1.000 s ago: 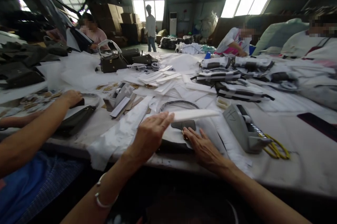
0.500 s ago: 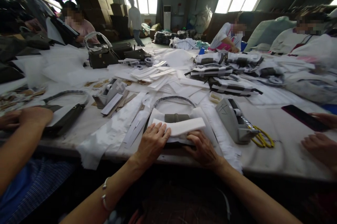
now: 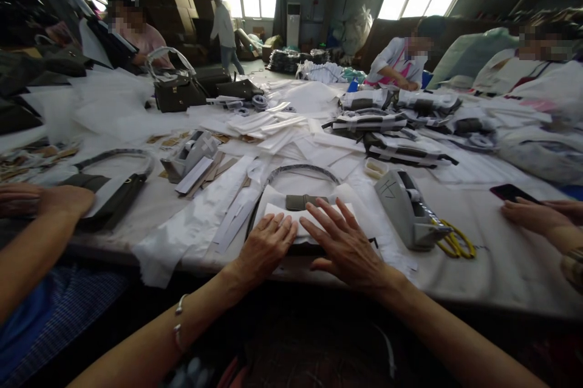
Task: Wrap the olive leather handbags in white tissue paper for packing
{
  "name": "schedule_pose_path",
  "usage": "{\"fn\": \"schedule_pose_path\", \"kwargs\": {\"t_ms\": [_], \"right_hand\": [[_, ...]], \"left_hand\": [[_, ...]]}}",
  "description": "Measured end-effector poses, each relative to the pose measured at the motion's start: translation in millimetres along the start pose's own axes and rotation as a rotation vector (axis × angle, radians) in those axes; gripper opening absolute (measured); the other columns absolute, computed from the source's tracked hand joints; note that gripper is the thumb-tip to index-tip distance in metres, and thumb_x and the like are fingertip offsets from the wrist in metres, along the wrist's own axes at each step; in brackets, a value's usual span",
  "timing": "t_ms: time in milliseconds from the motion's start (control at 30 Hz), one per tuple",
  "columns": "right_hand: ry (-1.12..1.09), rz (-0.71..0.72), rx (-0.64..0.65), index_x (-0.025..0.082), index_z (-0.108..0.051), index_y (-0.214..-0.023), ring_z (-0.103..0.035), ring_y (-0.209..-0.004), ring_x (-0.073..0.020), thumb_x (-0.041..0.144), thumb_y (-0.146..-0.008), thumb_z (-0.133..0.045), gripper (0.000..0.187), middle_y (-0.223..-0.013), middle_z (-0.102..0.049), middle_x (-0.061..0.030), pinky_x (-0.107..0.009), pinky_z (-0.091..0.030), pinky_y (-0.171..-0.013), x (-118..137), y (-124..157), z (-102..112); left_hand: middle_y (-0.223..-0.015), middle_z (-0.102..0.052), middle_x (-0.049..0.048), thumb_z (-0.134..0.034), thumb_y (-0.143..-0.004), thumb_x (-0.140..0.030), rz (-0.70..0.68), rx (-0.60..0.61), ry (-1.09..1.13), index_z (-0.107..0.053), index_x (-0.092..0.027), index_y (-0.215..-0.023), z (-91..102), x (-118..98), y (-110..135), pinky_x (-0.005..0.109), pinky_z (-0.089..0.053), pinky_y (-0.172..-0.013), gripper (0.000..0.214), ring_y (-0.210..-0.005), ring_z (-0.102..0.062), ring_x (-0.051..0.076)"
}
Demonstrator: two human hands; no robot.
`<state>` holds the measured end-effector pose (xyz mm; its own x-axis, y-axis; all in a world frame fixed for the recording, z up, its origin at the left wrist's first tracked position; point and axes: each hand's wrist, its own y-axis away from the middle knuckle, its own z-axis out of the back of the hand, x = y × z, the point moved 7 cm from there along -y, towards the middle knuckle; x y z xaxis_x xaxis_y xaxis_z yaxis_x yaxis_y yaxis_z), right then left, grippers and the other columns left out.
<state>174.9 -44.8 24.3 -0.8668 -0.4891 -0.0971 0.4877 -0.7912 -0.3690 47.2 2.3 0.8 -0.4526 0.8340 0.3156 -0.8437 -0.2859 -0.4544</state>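
Our left hand, open with fingers together, is resting on the white strip; our right hand, splayed, is lying over it, neither gripping; we're probably steadying it flat across the bag on the tabletop.

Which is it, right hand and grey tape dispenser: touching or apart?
Apart. The head view shows a plain gap, with white sheeting on the table between the right hand and the grey tape dispenser.
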Motion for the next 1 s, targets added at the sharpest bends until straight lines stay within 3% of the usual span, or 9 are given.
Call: {"fn": "schedule_pose_path", "kwargs": {"t_ms": [100,267,367,433,533,600,767,867,1000], "right_hand": [[-0.001,-0.06,0.134,0.013,-0.033,-0.15,-0.028,-0.145,-0.0371,0.029,-0.076,-0.079,0.089,-0.154,-0.038,-0.0186,-0.061,-0.025,-0.116,-6.3,-3.3,-21.8],[0.051,-0.109,0.152,0.01,-0.041,-0.146,-0.043,-0.137,-0.031,0.005,-0.089,-0.049,0.058,-0.148,-0.047,-0.0171,-0.054,-0.038,-0.111,-10.5,5.6,-50.5],[0.041,-0.135,0.143,0.01,-0.042,-0.145,-0.044,-0.137,-0.0293,0.0,-0.089,-0.04,0.057,-0.149,-0.046,-0.0152,-0.053,-0.038,-0.112,-9.1,8.5,-54.5],[0.026,-0.157,0.131,0.01,-0.042,-0.145,-0.044,-0.137,-0.0288,0.001,-0.09,-0.04,0.056,-0.15,-0.046,-0.0148,-0.053,-0.036,-0.113,-8.8,9.3,-54.7],[0.018,-0.172,0.102,0.01,-0.043,-0.145,-0.044,-0.137,-0.0282,0.003,-0.091,-0.039,0.054,-0.149,-0.046,-0.0156,-0.053,-0.037,-0.112,-9.4,10.5,-55.7],[0.023,-0.168,0.079,0.01,-0.043,-0.144,-0.044,-0.137,-0.0276,0.002,-0.09,-0.038,0.055,-0.149,-0.047,-0.016,-0.053,-0.038,-0.112,-9.9,11.5,-56.6],[0.007,-0.172,0.057,0.01,-0.045,-0.144,-0.045,-0.136,-0.0267,-0.002,-0.085,-0.036,0.06,-0.147,-0.049,-0.0149,-0.051,-0.038,-0.112,-11.1,12.9,-57.6],[-0.013,-0.186,0.054,0.011,-0.046,-0.143,-0.045,-0.137,-0.0261,-0.004,-0.082,-0.036,0.064,-0.148,-0.049,-0.0135,-0.051,-0.037,-0.113,-11.8,12.9,-56.5],[-0.027,-0.191,0.053,0.013,-0.046,-0.143,-0.043,-0.138,-0.0254,-0.005,-0.08,-0.037,0.066,-0.149,-0.048,-0.0123,-0.051,-0.036,-0.114,-12.6,12.9,-56.4]], "left_hand": [[-0.123,-0.066,0.0133,-0.046,-0.096,-0.012,0.002,-0.016,0.027,-0.057,-0.01,-0.127,-1.7,0.8,1.7,0.042,-0.044,-0.101,0.032,-0.115,-0.061,0.027],[-0.124,-0.067,0.0112,-0.046,-0.096,-0.011,0.087,-0.037,0.205,-0.059,-0.014,-0.126,-7.5,11.7,9.1,0.039,-0.048,-0.099,0.032,-0.115,-0.062,0.024],[-0.125,-0.067,0.0093,-0.044,-0.095,-0.009,0.177,-0.036,0.341,-0.062,-0.017,-0.122,-4.0,18.7,10.4,0.037,-0.049,-0.1,0.033,-0.116,-0.062,0.021],[-0.132,-0.063,0.0099,-0.05,-0.094,-0.014,0.191,0.012,0.368,-0.058,-0.02,-0.13,-1.2,15.7,8.3,0.039,-0.047,-0.103,0.037,-0.12,-0.06,0.022],[-0.146,-0.051,0.0097,-0.057,-0.091,-0.018,0.117,0.083,0.287,-0.044,-0.029,-0.144,-1.4,2.6,5.7,0.048,-0.043,-0.106,0.056,-0.126,-0.055,0.027],[-0.146,-0.052,0.0083,-0.054,-0.092,-0.016,0.068,0.066,0.234,-0.043,-0.032,-0.145,-4.8,-3.2,8.4,0.052,-0.041,-0.107,0.056,-0.127,-0.054,0.028],[-0.132,-0.063,0.0072,-0.045,-0.097,-0.013,0.015,-0.128,0.234,-0.063,-0.023,-0.121,-9.3,-2.7,27.5,0.053,-0.034,-0.115,0.032,-0.13,-0.052,0.025],[-0.134,-0.062,0.0073,-0.047,-0.096,-0.013,0.068,-0.205,0.242,-0.066,-0.021,-0.108,-3.6,0.0,33.4,0.06,-0.028,-0.117,0.024,-0.137,-0.045,0.027],[-0.142,-0.054,0.01,-0.061,-0.089,-0.016,0.283,-0.102,0.31,-0.067,-0.02,-0.093,-2.1,10.8,27.8,0.064,-0.035,-0.111,0.009,-0.142,-0.036,0.035]]}}
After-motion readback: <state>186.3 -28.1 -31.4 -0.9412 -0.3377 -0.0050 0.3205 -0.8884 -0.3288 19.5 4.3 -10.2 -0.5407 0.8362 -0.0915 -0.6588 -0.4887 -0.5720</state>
